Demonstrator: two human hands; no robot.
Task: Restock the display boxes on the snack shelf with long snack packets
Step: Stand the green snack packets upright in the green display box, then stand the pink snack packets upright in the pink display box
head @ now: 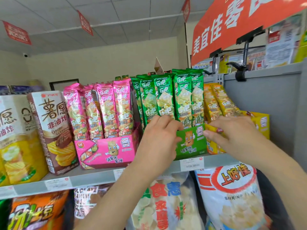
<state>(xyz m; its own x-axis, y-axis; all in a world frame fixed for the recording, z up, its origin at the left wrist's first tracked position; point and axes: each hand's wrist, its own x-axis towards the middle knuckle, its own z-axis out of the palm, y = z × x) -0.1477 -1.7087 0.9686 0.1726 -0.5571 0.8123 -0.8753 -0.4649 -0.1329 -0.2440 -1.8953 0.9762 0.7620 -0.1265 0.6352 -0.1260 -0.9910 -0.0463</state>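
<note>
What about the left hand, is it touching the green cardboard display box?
Touching. The head view shows the left hand gripping the green cardboard display box: fingers curl over its top edge, thumb pressed against its front.

Brown chip box [53, 130] and yellow chip box [16, 138] upright, touching, far left. Lower tier: orange bag [36, 211] left, cracker bag [166, 205] middle, shrimp-chip bag [232, 196] right. White price tag [191, 163] just above the shrimp-chip bag. Red banner [232, 27] top right, black clamp [240, 70] under it. Red hanging sign [84, 23] on ceiling. Security camera [26, 55] on left wall.
</note>
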